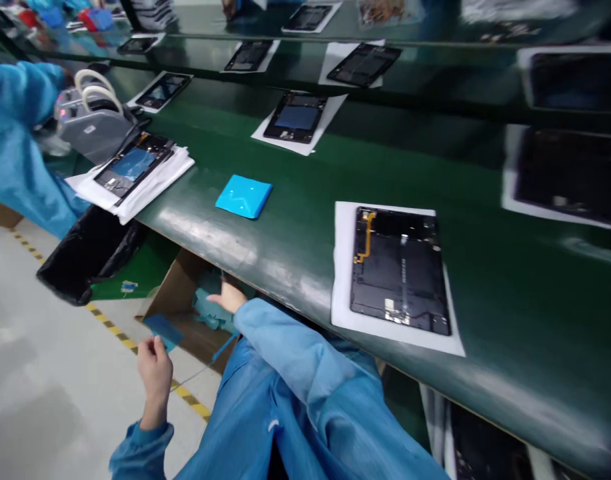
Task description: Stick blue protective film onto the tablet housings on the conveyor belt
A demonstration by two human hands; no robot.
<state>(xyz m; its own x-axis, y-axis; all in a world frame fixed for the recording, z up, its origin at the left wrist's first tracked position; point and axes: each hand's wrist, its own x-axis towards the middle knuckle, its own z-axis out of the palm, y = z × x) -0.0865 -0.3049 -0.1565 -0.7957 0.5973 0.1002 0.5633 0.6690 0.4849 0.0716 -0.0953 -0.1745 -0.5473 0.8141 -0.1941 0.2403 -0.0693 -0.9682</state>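
The left hand [155,367] is pinched, thumb and fingertips clamped on a thin translucent blue film [161,329], which is held at the near left edge of an open brown cardboard box [172,287]; contact between film and box cannot be confirmed. The right hand [230,295] is over the box with the thumb spread out, close to the crumpled pale teal sheets [210,310] inside; its fingers are partly hidden, so whether they grip anything cannot be told. A coiled blue cord [224,348] runs between the left wrist and the lap. Risks, in my judgement: the film could drop to the floor if the pinch loosens outside the box, or cling to the fingers through static; the cord could snag on the box edge if the left arm reaches across. Count: one held film, one box, one cord, several teal sheets not separable; on the green bench [295,207], one bright blue flat packet [244,196] and one black tablet housing with an orange ribbon [400,280] on a white sheet [342,280]; further dark housings lie behind, their exact number uncertain; at far left, one co-worker's blue sleeve [15,100].
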